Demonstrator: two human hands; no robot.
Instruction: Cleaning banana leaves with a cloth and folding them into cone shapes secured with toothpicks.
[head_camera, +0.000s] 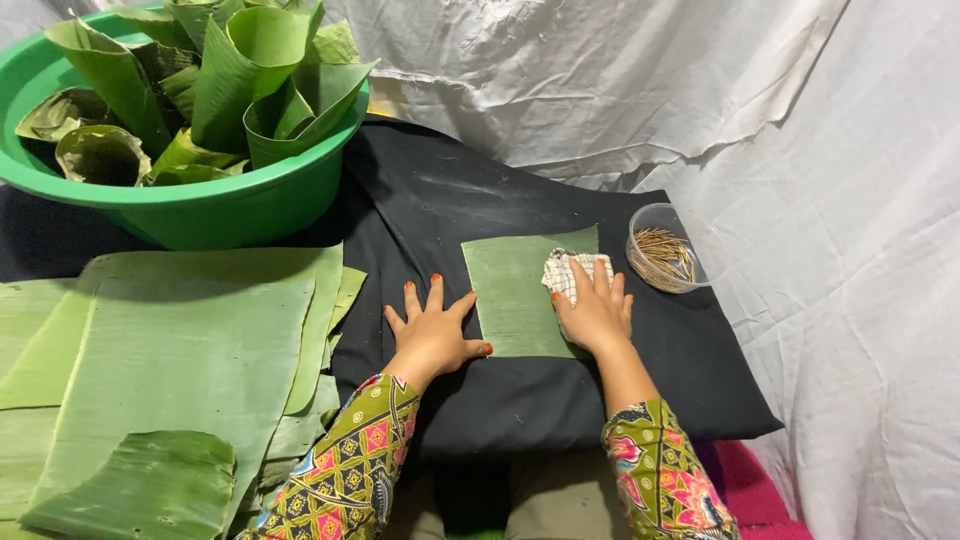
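A cut square of banana leaf (515, 290) lies flat on a black cloth (430, 200). My left hand (435, 330) rests open with fingers spread on the black cloth, its thumb touching the leaf's left lower edge. Over at the leaf's right side, my right hand (595, 315) presses a checked white rag (572, 272) onto the leaf's surface.
A small clear cup of wooden picks (665, 252) stands to the right of the leaf. A green basin (200, 210) holding rolled leaf cones sits at the back left. A stack of large banana leaves (170, 360) lies at the left. White sheeting (850, 250) surrounds the area.
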